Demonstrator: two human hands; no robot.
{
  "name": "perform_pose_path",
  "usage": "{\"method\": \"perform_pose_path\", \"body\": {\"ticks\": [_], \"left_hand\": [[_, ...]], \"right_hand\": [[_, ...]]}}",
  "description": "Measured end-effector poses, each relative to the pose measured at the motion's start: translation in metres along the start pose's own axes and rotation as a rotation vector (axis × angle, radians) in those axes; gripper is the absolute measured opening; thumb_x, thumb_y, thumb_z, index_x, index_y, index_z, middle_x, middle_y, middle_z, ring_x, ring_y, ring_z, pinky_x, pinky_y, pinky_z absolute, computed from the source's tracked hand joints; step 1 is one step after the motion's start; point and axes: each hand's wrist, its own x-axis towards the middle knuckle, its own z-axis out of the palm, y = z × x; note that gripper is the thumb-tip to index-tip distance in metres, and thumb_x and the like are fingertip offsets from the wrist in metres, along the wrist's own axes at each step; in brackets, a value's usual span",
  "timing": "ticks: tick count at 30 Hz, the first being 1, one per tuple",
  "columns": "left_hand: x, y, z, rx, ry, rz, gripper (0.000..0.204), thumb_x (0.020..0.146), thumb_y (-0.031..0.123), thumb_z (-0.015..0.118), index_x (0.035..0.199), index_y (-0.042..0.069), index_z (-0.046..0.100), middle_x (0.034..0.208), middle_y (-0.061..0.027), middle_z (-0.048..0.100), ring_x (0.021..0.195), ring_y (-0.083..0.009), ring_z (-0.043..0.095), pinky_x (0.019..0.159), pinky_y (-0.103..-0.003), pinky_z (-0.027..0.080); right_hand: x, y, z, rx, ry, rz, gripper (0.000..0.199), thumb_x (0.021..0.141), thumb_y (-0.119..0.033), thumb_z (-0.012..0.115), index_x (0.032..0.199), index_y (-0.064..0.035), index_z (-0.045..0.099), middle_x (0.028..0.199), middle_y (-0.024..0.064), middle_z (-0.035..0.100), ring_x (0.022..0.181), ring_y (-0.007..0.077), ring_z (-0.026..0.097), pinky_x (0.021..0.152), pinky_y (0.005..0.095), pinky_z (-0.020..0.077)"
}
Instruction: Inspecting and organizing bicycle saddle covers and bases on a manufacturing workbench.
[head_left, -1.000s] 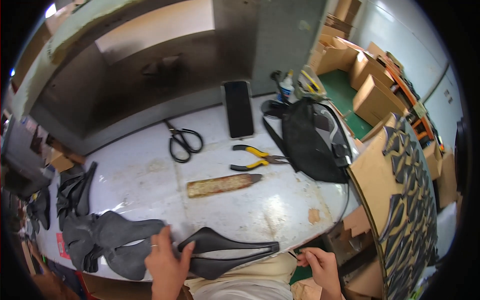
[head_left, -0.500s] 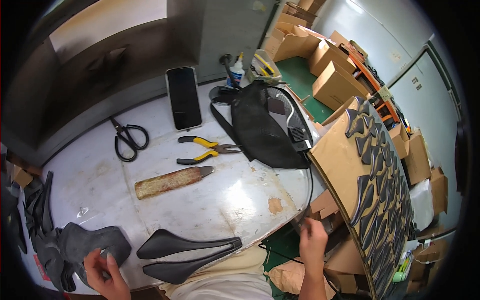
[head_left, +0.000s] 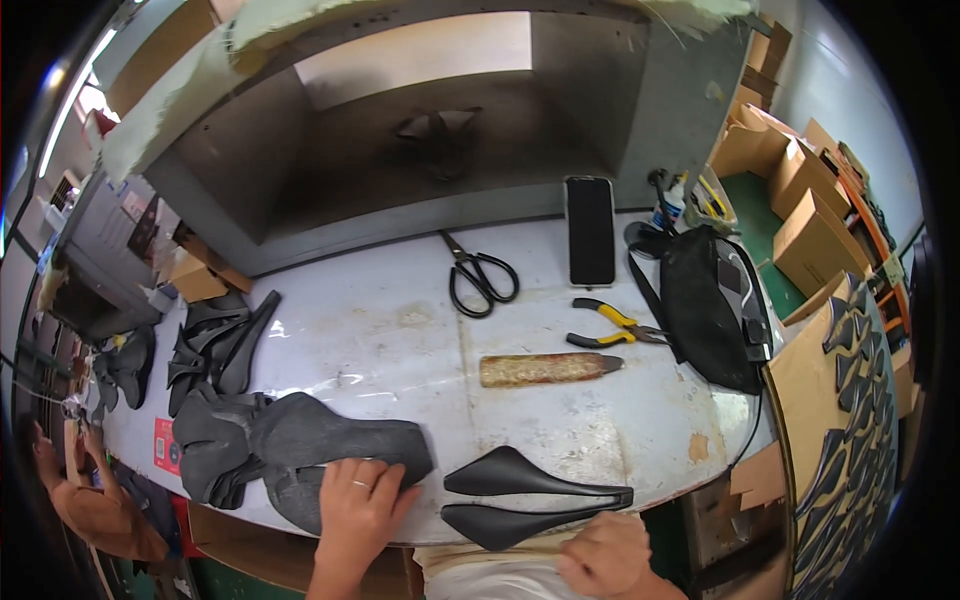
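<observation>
The left hand (head_left: 362, 510) has its fingers loosely bent over the near edge of the dark grey pieces (head_left: 330, 435), touching them; whether they pinch anything, I cannot tell. The right hand (head_left: 605, 555) is curled (and blurred), so its hold is unclear. Between both hands' fingers, slightly beyond them, lies the forked black piece (head_left: 505, 472), its joined end just past the right fingers. Farther beyond are a wrapped-handled blade (head_left: 540, 370), pliers (head_left: 618, 323) and shears (head_left: 480, 285). The left hand hides part of the grey pieces.
</observation>
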Motion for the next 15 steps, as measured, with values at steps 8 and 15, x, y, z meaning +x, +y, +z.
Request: {"method": "perform_pose_path", "body": {"ticks": [8,15], "left_hand": [[-0.01,-0.019,0.003,0.03,0.101,0.128,0.02,0.07,0.009,0.074,0.087,0.005,0.065,0.082,-0.005,0.055,0.074,-0.0226,0.054,0.067,-0.037,0.041],[-0.013,-0.029,0.007,0.035,0.127,-0.089,0.011,0.078,0.009,0.068,0.083,0.007,0.058,0.079,-0.0051,0.052,0.071,-0.0224,0.05,0.066,-0.036,0.038]], "right_hand": [[0.037,-0.033,0.054,0.167,-0.128,-0.141,0.015,0.07,-0.01,0.078,0.076,-0.005,0.065,0.068,0.0072,0.057,0.052,0.0223,0.055,0.05,0.0339,0.0465],[0.065,-0.029,0.103,-0.032,-0.392,-0.218,0.013,0.077,-0.012,0.066,0.084,-0.0022,0.06,0.089,0.0115,0.062,0.082,0.0243,0.058,0.071,0.0328,0.0467]]}}
